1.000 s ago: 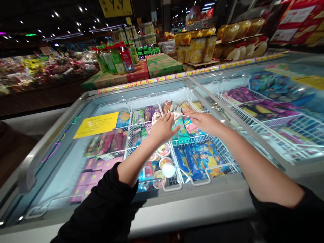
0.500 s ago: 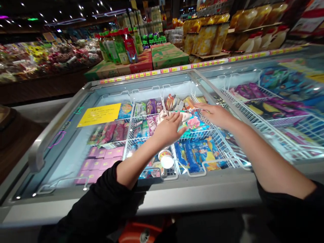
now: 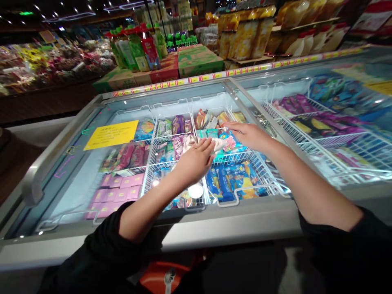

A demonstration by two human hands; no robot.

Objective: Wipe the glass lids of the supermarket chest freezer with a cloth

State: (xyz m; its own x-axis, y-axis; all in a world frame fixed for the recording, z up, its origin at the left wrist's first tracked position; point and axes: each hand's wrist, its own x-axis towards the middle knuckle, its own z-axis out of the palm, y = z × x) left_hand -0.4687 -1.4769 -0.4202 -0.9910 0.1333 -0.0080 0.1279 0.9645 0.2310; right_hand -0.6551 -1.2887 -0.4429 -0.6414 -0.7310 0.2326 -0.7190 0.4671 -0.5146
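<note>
White cloth (image 3: 190, 141) lies bunched on the glass freezer lid (image 3: 76, 179), right under the left hand (image 3: 195, 163)! That left grip is flat, fingers close together, no pinch to be seen; the right hand (image 3: 246, 134) stretches its fingers near the cloth's right end, apparently holding nothing. Looks light, soft and limp, hardly fragile, likely slippery over glass; the bunched left end seems the best hold.

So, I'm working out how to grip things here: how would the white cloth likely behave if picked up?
The white cloth is probably floppy: it bunches in soft folds by the left hand. It's likely light, since it looks like loose fabric. Its crumpled, uneven shape suggests it would sag rather than roll.
</note>
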